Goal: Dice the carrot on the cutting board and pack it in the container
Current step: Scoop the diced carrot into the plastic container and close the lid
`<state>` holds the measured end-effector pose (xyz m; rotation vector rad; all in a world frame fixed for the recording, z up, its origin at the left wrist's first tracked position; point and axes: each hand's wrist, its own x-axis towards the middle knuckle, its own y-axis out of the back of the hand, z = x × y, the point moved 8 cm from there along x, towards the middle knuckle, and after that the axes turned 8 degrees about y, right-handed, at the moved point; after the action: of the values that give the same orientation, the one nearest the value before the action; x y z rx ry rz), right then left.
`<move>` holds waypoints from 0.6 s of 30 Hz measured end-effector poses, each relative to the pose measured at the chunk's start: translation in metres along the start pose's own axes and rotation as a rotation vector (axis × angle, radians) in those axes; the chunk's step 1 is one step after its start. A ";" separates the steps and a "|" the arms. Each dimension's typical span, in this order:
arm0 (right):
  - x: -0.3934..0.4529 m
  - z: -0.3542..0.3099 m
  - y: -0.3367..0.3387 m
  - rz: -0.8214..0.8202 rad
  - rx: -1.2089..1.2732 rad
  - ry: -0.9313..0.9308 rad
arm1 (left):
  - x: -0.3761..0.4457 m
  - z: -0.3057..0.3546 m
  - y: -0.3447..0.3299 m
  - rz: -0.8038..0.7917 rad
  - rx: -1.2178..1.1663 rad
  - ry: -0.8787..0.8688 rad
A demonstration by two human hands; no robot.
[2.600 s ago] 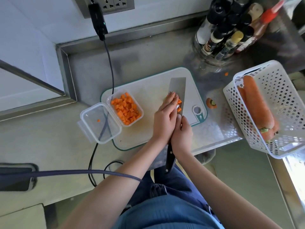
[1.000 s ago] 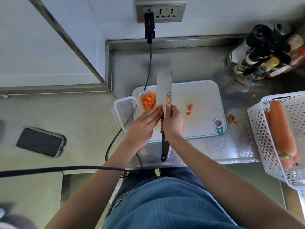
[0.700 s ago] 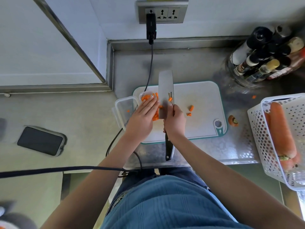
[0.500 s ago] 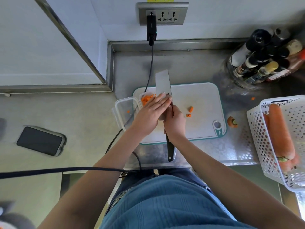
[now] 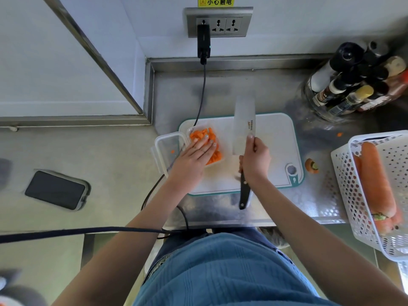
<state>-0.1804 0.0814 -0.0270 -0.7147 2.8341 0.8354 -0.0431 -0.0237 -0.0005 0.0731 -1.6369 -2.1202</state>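
head view, looking straight down at a steel counter [image 5: 220,96]. the left hand [image 5: 194,157] lies flat with straight fingers on the diced carrot [image 5: 204,138] that fills the clear container [image 5: 221,159], which sits on the left part of the white cutting board [image 5: 273,151]. the container's lid [image 5: 166,149] lies open just beside it, off the board's left edge, with 1 carrot cube on it. the right hand [image 5: 255,161] grips the knife [image 5: 244,127] where the black handle meets the blade, fingers curled round it and the forefinger stretched along the blade's spine; the broad blade points away from the person over the middle of the board, its tip past the far edge. whether it touches the board i cannot tell. a carrot end [image 5: 311,166] lies on the counter just right of the board. further right, a white perforated basket [image 5: 344,173] holds whole carrots [image 5: 375,180]. a phone [image 5: 56,190] lies well to the left. bottles [image 5: 357,80] stand at the far right corner.
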 end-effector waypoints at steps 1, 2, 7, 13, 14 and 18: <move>0.008 0.004 0.015 0.037 -0.057 0.024 | -0.001 0.011 0.000 0.017 -0.024 -0.020; 0.017 0.008 0.030 0.071 -0.122 0.048 | -0.003 0.021 -0.003 0.016 -0.057 -0.028; 0.042 0.025 0.081 0.054 -0.391 0.140 | -0.015 0.057 -0.038 -0.184 -0.354 0.160; 0.039 0.050 0.071 -0.096 -0.472 0.105 | -0.014 0.061 -0.079 -0.269 -0.332 0.340; 0.035 0.054 0.071 -0.096 -0.463 0.092 | -0.011 0.060 -0.080 -0.246 -0.310 0.346; 0.016 0.066 0.063 -0.196 -0.437 0.073 | -0.002 0.060 -0.081 -0.205 -0.260 0.341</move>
<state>-0.2265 0.1565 -0.0551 -1.0714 2.6011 1.4353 -0.0865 0.0464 -0.0586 0.5094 -1.1914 -2.2999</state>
